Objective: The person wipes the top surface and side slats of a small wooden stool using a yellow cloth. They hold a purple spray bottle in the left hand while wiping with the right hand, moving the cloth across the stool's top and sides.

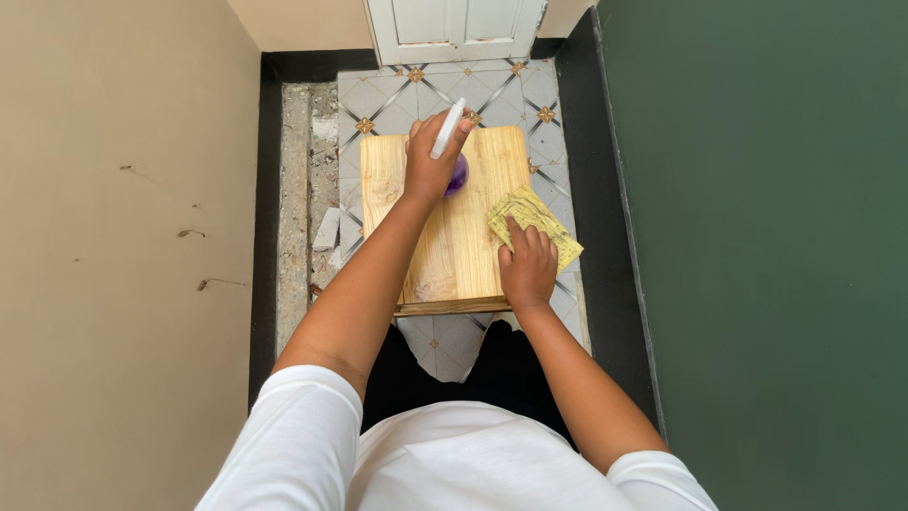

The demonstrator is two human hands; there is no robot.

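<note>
Bottle (457, 176), purple with a white spray head, stands upright near the far edge of a small wooden table (463, 255), a little left of the middle. The left hand (430, 156) is wrapped around the bottle from above, fingers closed on it, so only a patch of purple shows beside the palm. The white trigger part sticks up past the fingertips, toward the far edge.

A yellow cloth (534, 222) lies crumpled at the right edge of the table, partly hanging over that edge. The right hand (527, 265) rests flat on the near part of the cloth, fingers spread a little and pressing down, holding nothing in a grasp. The two hands are apart, with bare wood between them.

The table top is pale wood with visible grain, seen straight from above. It stands on a patterned tile floor (430, 90) in a narrow space, with a beige wall (123, 237) on the left, a dark green wall (766, 237) on the right, and a white door (454, 28) at the far end. The person wears a white shirt with short sleeves and dark trousers.
</note>
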